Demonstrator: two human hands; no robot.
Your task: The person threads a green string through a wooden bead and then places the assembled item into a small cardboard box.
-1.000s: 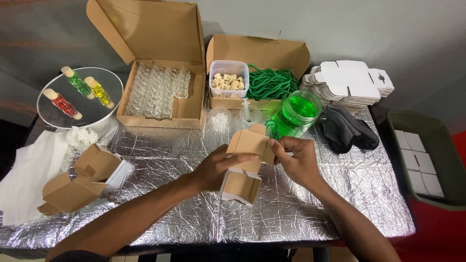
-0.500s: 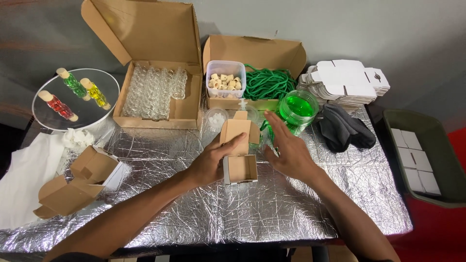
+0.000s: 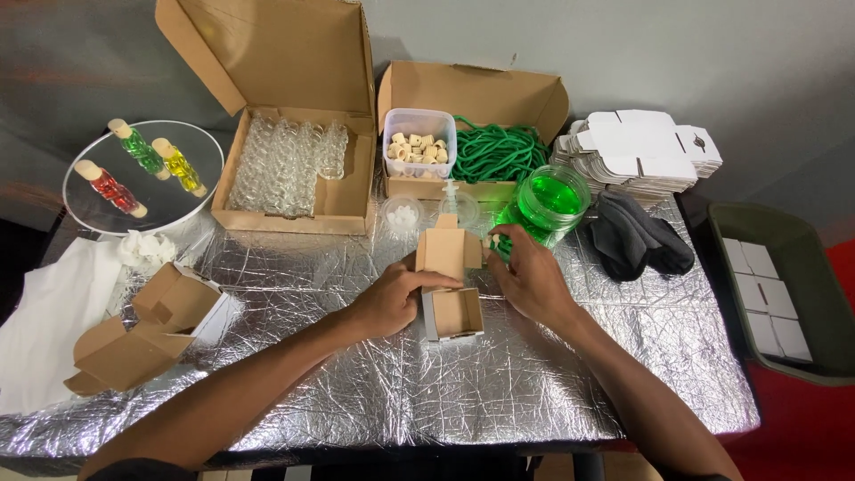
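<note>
Lowered since a moment ago, the small cardboard box (image 3: 452,307) now sits on the foil-covered table (image 3: 356,392), lid up. Left hand (image 3: 392,298) grips its left side, fingers curled over the wall. Right hand (image 3: 527,276) pinches the lid's right flap, wrist bent inward.

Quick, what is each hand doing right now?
Left hand: fingers closed on the small cardboard box, steadying it.
Right hand: fingertips pinching a small green-filled vial beside the box's raised lid.
</note>
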